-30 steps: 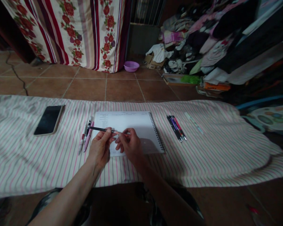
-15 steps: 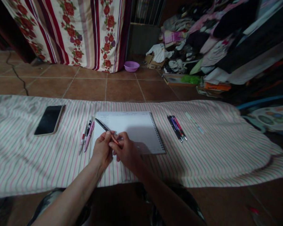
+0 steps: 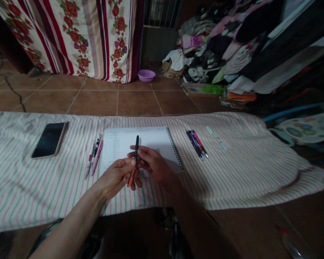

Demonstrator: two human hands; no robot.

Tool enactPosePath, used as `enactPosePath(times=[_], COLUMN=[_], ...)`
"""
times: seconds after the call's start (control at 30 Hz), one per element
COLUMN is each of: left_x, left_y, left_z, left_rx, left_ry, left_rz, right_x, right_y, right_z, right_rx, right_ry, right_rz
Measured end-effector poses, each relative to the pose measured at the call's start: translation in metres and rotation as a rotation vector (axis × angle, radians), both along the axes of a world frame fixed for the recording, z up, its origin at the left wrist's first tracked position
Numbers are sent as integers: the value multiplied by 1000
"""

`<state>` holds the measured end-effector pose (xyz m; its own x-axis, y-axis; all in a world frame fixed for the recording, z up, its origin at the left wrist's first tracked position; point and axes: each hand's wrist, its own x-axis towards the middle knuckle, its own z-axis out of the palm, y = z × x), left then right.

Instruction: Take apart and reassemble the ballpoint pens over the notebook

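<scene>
Both my hands meet over the near edge of a spiral notebook (image 3: 151, 138) that lies open on a pink-striped cloth (image 3: 245, 169). A pen (image 3: 136, 147) with a black upper part and an orange lower part stands nearly upright between them. My left hand (image 3: 117, 176) pinches its lower orange end. My right hand (image 3: 153, 165) closes round its middle. Left of the notebook lie several pens (image 3: 94, 160) side by side. A second bunch of pens (image 3: 196, 144) lies to the right of it.
A dark phone (image 3: 48, 139) rests on the cloth at the left. One pale pen (image 3: 216, 137) lies alone further right. Beyond the cloth are brown floor tiles, a floral curtain (image 3: 78, 36), a purple bowl (image 3: 146, 75) and a heap of clothes (image 3: 218, 46).
The pen has swung from lying level and pointing left to standing nearly upright. Both hands shifted slightly right and nearer. The camera has turned a little to the right.
</scene>
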<state>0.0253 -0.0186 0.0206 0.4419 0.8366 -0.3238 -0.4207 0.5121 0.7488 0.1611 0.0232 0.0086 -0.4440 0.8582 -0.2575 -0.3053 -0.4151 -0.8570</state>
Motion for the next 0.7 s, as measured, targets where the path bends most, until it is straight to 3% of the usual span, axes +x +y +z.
enactPosePath(times=[0.1, 0.37, 0.7], left_x=[1, 7, 3], left_y=[1, 4, 11], left_z=[-2, -7, 1], left_rx=[-12, -120, -211], left_ry=[32, -10, 27], left_rz=[68, 407, 507], right_x=[0, -7, -14], right_y=[0, 3, -3], right_z=[-3, -5, -11], right_rx=[-35, -110, -54], right_ry=[68, 105, 104], right_rz=[-74, -210, -245])
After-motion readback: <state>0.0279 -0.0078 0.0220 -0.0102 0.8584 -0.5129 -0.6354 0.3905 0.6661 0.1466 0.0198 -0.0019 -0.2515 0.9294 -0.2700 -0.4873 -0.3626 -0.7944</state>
